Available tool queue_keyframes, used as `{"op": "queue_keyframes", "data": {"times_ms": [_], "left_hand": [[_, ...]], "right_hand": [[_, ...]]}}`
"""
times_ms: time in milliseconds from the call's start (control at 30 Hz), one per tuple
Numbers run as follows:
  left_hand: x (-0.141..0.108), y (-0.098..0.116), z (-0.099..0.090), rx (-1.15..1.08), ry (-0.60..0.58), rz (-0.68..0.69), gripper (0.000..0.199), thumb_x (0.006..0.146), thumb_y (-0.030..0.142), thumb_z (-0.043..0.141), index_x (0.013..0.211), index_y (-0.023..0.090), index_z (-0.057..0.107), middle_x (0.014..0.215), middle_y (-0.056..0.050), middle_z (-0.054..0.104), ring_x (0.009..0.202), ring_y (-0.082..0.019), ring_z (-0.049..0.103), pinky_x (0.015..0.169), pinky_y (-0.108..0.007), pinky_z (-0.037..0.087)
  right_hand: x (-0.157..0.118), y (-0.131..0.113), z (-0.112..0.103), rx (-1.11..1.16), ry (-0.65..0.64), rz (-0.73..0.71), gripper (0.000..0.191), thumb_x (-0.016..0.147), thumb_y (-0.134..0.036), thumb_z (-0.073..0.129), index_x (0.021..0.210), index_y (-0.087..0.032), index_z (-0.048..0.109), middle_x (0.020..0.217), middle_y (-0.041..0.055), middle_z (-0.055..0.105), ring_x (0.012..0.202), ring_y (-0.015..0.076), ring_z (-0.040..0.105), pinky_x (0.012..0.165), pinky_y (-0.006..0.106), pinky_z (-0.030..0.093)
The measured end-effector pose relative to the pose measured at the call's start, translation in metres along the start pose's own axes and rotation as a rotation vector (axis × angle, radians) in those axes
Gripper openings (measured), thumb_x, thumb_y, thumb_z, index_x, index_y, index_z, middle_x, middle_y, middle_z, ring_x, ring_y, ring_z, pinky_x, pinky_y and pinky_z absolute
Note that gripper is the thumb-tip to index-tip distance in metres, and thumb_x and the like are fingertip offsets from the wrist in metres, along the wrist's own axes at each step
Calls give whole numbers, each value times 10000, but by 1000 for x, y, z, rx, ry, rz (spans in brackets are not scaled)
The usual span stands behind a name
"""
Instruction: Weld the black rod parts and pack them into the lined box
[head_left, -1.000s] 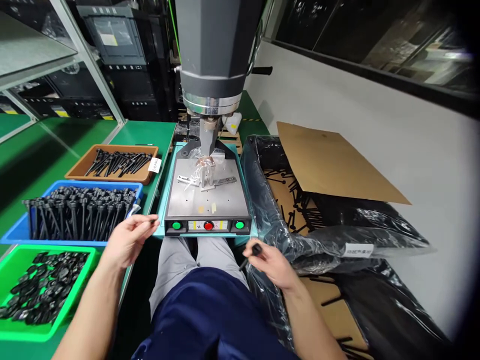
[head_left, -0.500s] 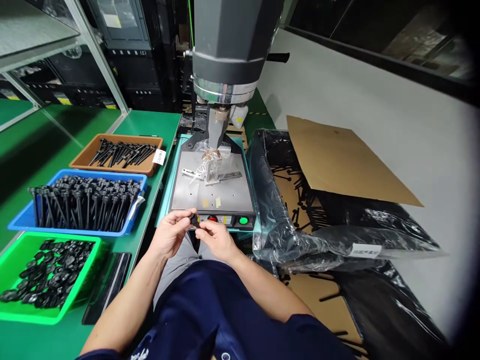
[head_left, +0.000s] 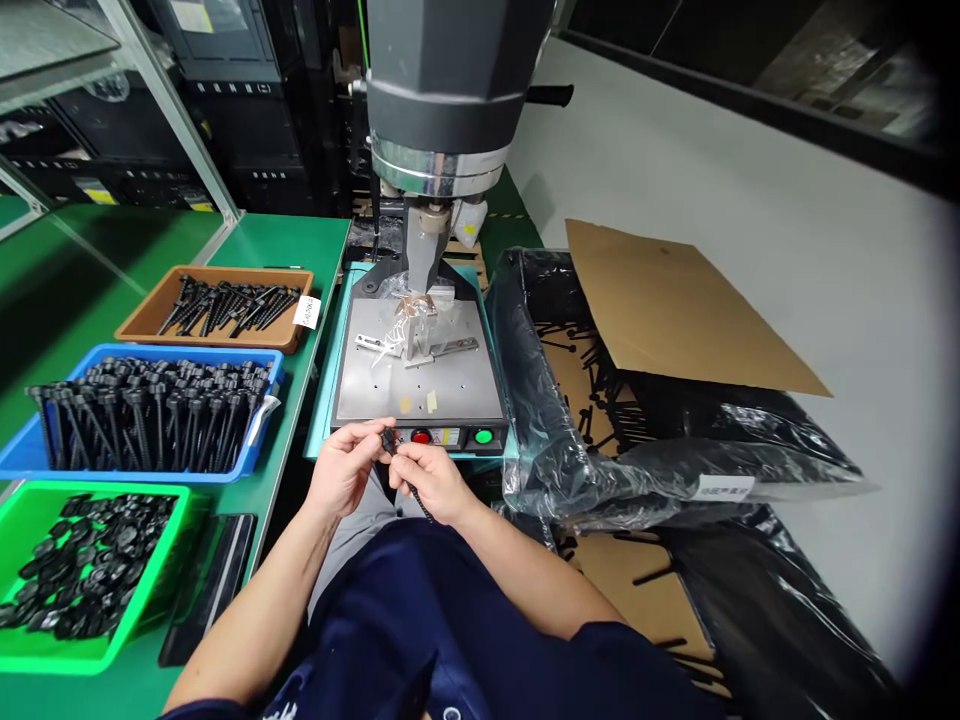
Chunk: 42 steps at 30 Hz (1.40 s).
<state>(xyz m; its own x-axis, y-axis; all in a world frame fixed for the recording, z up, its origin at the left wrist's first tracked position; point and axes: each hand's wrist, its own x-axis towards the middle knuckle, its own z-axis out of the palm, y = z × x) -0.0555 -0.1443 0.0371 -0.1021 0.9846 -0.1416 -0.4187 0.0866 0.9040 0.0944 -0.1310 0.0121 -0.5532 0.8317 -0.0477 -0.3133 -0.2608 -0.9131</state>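
Both hands meet over my lap, at the front edge of the machine's base. My left hand (head_left: 346, 468) is closed in a pinch on the head end of a black ribbed rod (head_left: 388, 441). Just below the head, the fingers of my right hand (head_left: 435, 482) close around the shaft. The rod's thin ribbed tail sticks out under my right hand, slanting down toward my body. Fingers cover part of the head, so its exact shape is hard to make out.
Ahead stands a press-like machine (head_left: 442, 110) over a metal plate (head_left: 375, 385) with a clear fixture (head_left: 418, 335). At left are a brown tray (head_left: 135, 325) and blue tray (head_left: 244, 460) of rods, and a green bin (head_left: 112, 640) of black round parts. Plastic-lined boxes (head_left: 540, 470) stand right.
The ribbed tail of the rod now shows below my right hand; before, it was hidden. My right hand has turned slightly around the shaft. The whole view has shifted a little.
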Motion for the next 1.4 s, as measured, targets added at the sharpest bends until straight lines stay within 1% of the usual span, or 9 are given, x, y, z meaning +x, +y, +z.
{"op": "queue_keyframes", "data": {"times_ms": [200, 433, 600, 700, 800, 933, 1133, 1300, 1400], "left_hand": [[13, -17, -2, 244, 26, 182, 238, 678, 266, 817, 900, 209, 752, 1162, -110, 687, 1044, -247, 647, 783, -336, 549], [39, -41, 4, 381, -47, 113, 325, 710, 368, 787, 972, 184, 733, 1239, -135, 639, 787, -178, 681, 747, -374, 569], [76, -50, 5, 470, -152, 158, 497, 754, 377, 756, 1220, 241, 648, 1447, -130, 495, 1276, -294, 520, 1042, -451, 441], [105, -54, 10, 532, -186, 157, 538, 765, 385, 744, 1279, 292, 612, 1573, -98, 313, 1351, -312, 440, 1061, -452, 419], [130, -59, 18, 579, -178, 168, 565, 767, 381, 739, 1308, 311, 590, 1598, -82, 255, 1387, -314, 388, 1072, -449, 400], [149, -63, 25, 608, -85, 252, 499, 771, 387, 727, 1250, 282, 635, 1541, -98, 349, 1391, -293, 374, 1069, -429, 396], [147, -58, 31, 548, -23, 415, 457, 777, 351, 732, 1222, 286, 648, 1411, -89, 494, 1317, -258, 465, 1056, -415, 419], [139, -35, 40, 251, 26, 395, 398, 728, 289, 788, 1108, 224, 686, 1143, -86, 682, 1135, -243, 628, 1061, -456, 425], [134, -17, 48, 82, 71, 351, 416, 690, 286, 817, 1074, 205, 679, 1086, -79, 686, 957, -227, 699, 932, -435, 526]], "right_hand": [[9, 12, -9, 84, 30, 19, 420, 803, -562, 666, 717, -157, 599, 662, 0, 588, 519, 78, 486, 475, 212, 360], [27, 26, -31, 273, 140, -8, 386, 828, -554, 650, 799, -175, 580, 678, -30, 541, 451, 49, 430, 394, 190, 312], [40, 19, -59, 379, 277, -13, 410, 783, -548, 692, 1005, -211, 622, 665, -38, 554, 426, 49, 404, 365, 172, 233], [48, 9, -80, 433, 369, -53, 406, 731, -500, 748, 997, -215, 630, 709, -28, 591, 479, 64, 459, 390, 173, 293], [56, -1, -97, 474, 457, -117, 363, 675, -426, 798, 915, -212, 630, 790, -17, 626, 585, 85, 541, 451, 181, 376], [62, -8, -113, 495, 491, -154, 271, 650, -329, 789, 828, -197, 634, 790, -17, 631, 634, 100, 570, 518, 209, 435], [79, 3, -120, 574, 390, -35, 243, 615, -237, 779, 805, -182, 638, 650, -25, 610, 600, 129, 590, 549, 249, 457], [100, 10, -112, 629, 275, 96, 268, 628, -235, 795, 855, -160, 674, 710, 28, 669, 664, 170, 645, 637, 308, 511], [117, 6, -107, 577, 266, 111, 295, 605, -235, 807, 864, -175, 679, 768, 23, 688, 684, 165, 653, 683, 316, 517]]}}
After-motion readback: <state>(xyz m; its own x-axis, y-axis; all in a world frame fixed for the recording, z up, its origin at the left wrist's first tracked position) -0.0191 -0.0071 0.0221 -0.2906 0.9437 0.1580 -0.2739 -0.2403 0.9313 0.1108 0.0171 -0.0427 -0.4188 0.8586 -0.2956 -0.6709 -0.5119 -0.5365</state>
